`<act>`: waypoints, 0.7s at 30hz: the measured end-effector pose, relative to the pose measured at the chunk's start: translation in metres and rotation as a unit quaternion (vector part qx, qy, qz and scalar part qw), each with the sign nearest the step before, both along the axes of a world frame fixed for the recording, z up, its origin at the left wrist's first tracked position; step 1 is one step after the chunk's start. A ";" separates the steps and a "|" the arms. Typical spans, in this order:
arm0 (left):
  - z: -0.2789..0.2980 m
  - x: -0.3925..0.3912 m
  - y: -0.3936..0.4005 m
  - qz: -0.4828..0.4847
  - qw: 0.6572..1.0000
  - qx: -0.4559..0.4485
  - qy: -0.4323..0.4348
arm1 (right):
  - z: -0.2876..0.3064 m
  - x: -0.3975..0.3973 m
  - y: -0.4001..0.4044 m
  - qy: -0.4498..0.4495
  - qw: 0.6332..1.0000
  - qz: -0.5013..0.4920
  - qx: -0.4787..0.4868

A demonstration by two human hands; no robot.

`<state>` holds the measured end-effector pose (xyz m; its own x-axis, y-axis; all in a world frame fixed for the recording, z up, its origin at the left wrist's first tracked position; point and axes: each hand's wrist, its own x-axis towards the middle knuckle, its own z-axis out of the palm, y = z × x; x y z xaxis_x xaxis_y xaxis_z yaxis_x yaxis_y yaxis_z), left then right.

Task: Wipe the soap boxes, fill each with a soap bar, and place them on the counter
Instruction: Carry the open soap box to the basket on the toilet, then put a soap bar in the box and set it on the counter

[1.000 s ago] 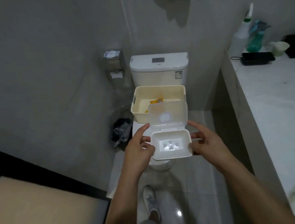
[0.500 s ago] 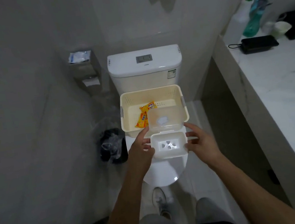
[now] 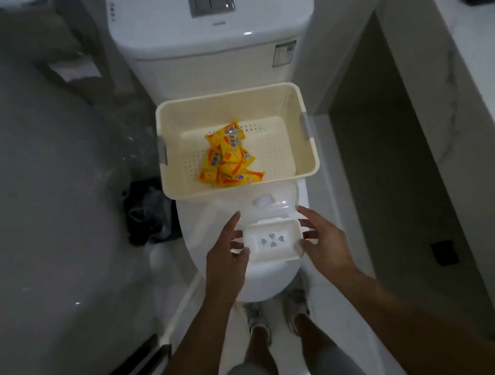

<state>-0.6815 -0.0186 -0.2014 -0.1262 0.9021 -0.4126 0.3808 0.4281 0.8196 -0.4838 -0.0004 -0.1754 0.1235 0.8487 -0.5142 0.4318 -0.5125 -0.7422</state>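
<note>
One white soap box [image 3: 273,244] sits open on the closed toilet lid [image 3: 213,222], its clear cover folded back toward the basket [image 3: 173,152] and its tray holding no soap. The left hand [image 3: 227,252] and right hand [image 3: 320,234] flank the soap box with fingers loosely spread, touching or nearly touching its short sides; whether either truly grips it I cannot tell. Just behind the soap box, the basket holds the yellow wrapped soap bars [image 3: 228,158]. So filling seems not yet begun, and the counter [image 3: 487,70], right of the toilet lid, shows no box
</note>
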 end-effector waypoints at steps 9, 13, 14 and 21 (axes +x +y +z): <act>-0.086 0.019 0.026 0.025 0.999 -0.011 0.030 | -0.101 0.010 0.028 -0.016 1.000 0.009 0.021; -0.110 0.020 0.037 0.043 0.998 0.000 0.055 | -0.130 0.008 0.044 -0.030 0.999 0.005 0.031; -0.116 0.020 0.040 0.044 0.997 0.001 0.065 | -0.136 0.006 0.047 -0.036 0.999 0.009 0.028; -0.133 0.020 0.056 0.040 0.991 -0.020 0.123 | -0.156 -0.007 0.058 -0.091 0.996 0.012 0.023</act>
<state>-0.6615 0.0376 -0.3344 -0.2985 0.8684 -0.3959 0.5306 0.4958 0.6875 -0.4909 0.0580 -0.3314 0.1910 0.8743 -0.4462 0.5728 -0.4685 -0.6727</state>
